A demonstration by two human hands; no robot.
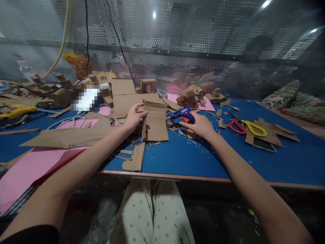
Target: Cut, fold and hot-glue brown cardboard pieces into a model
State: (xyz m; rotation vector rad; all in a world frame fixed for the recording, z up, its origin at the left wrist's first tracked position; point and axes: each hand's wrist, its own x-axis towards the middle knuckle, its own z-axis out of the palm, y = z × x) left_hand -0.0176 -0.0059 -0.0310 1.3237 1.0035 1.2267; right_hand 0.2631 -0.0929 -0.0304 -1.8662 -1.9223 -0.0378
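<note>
Near the middle of the blue table, a creased piece of corrugated cardboard [156, 120] stands roughly upright. My left hand [135, 117] is closed on its left edge, thumb and fingers pinching it. In my right hand [201, 124] is a blue glue gun [181, 113], its nozzle pointing left at the cardboard's right edge. From this view I cannot tell whether the nozzle touches the cardboard. Right below lies a flat cut cardboard piece [137, 158] with a rounded end, near the table's front edge. Small cardboard scraps are scattered around the piece.
Scissors with red and yellow handles [254, 128] lie to the right beside cardboard offcuts [274, 134]. Behind stand a cardboard box model [188, 95] and larger sheets [123, 86]. Pink paper [43, 164], a white cable [67, 122] and a yellow-handled tool [20, 111] are at left.
</note>
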